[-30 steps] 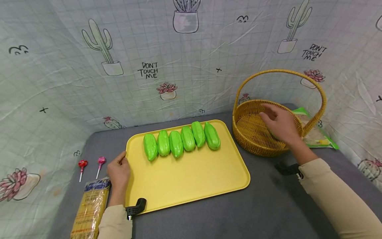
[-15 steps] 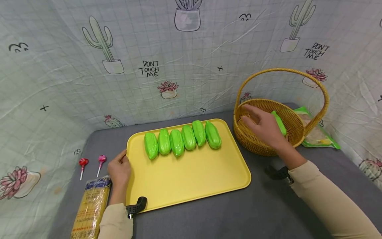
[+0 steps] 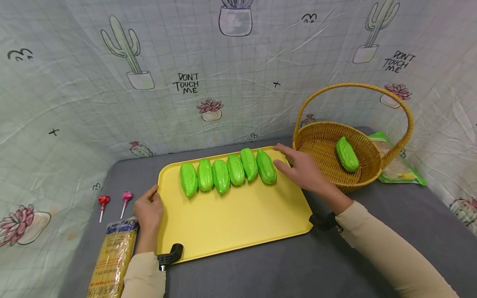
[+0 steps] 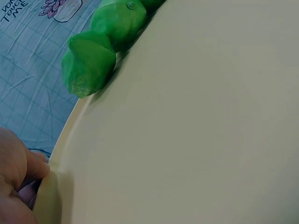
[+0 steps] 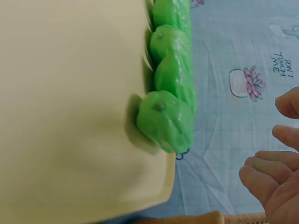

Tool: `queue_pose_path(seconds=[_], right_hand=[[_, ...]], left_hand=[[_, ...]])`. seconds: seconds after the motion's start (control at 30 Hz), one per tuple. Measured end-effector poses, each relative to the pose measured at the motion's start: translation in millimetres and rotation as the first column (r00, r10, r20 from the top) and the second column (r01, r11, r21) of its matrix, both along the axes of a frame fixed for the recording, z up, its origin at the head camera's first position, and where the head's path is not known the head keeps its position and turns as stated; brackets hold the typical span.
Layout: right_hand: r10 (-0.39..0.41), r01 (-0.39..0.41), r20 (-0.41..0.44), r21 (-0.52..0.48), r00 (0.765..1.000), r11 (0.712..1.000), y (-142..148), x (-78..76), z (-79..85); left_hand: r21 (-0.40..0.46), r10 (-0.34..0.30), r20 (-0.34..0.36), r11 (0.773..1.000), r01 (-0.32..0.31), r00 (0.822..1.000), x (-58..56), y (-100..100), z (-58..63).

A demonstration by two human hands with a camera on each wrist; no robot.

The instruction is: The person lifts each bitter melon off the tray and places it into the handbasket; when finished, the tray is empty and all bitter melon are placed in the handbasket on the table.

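A yellow tray (image 3: 231,219) lies on the dark cloth, with several glossy green toy gourds (image 3: 221,176) in a row along its far side. My left hand (image 3: 149,209) grips the tray's left rim; in the left wrist view, thumb and finger (image 4: 36,166) meet that rim. Over the tray's right edge is my right hand (image 3: 303,169), fingers spread and holding nothing, just right of the rightmost gourd (image 3: 266,167). The right wrist view shows its fingers apart from that gourd (image 5: 166,121). One more gourd (image 3: 347,154) lies inside the wicker basket (image 3: 316,157).
The basket's tall arched handle (image 3: 354,85) stands at the back right. Behind it is a green-edged bag (image 3: 398,169). On the left lie a spaghetti pack (image 3: 113,258), a red lollipop (image 3: 103,200) and a pink lollipop (image 3: 127,196). A patterned curtain (image 3: 238,82) closes the back.
My right hand has moved left from over the basket to the tray's right edge, showing the gourd in the basket. My left hand stays at the rim.
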State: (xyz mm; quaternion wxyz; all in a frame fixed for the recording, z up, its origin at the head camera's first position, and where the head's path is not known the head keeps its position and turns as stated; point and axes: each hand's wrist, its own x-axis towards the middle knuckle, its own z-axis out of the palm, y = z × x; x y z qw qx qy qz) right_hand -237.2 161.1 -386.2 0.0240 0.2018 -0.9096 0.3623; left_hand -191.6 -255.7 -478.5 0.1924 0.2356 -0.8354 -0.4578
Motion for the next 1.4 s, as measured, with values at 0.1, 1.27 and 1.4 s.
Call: queue_pose_path(seconds=[0.1, 1.27, 1.4], right_hand=[[0.008, -0.008, 0.037, -0.001, 0.999, 1.0, -5, -4.5, -4.3], [-0.069, 0.081, 0.166, -0.066, 0.984, 0.994, -26, -33.9, -52.0], [-0.069, 0.087, 0.191, -0.087, 0.979, 0.992, -29, -34.3, -54.0]], left_hand=[[-0.01, 0.008, -0.004, 1.0, -0.008, 1.0, -0.7, 0, -0.5], [-0.007, 0.011, -0.009, 1.0, -0.011, 1.0, -0.2, 0, -3.0], [-0.013, 0.016, -0.008, 1.0, -0.016, 1.0, 0.0, 1, -2.3]])
